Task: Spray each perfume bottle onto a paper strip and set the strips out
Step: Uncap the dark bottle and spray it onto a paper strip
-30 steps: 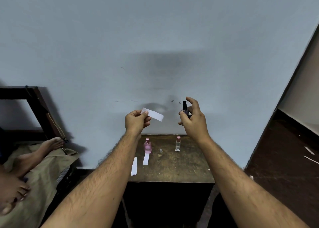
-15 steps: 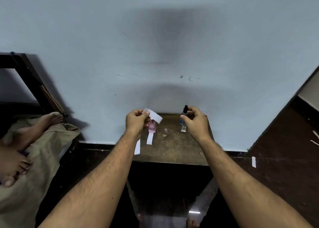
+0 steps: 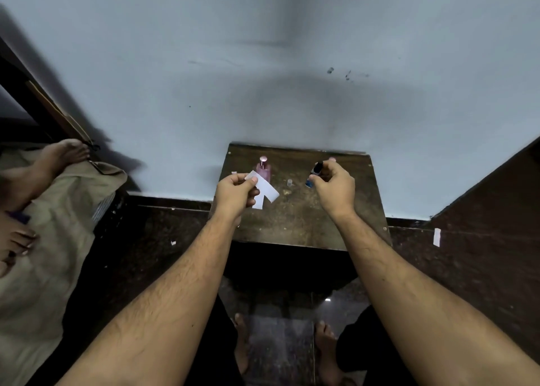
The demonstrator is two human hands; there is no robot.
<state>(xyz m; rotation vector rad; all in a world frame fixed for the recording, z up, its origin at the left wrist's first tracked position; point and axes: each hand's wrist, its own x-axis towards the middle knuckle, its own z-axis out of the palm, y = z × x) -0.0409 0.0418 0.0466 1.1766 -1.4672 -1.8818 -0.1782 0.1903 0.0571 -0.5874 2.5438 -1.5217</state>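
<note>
Head view showed the left hand [image 3: 235,194] pinching a paper strip [image 3: 264,187] by one end over the stool's [image 3: 306,222] left half, while the right hand [image 3: 334,188] gripped a small blue bottle [image 3: 313,175] near the back edge. Paper so light and limp probably handled best from that end; the glass looked slippery. Open room lay toward the front edge, past a pink bottle [image 3: 264,168].

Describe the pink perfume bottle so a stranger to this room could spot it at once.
Find the small dark wooden table against the pale blue wall. Near its back left, just beyond the left hand pinching a paper strip, stands the pink perfume bottle. It alone stands free, pink with a pink cap; the blue bottle is in the right hand.
</note>
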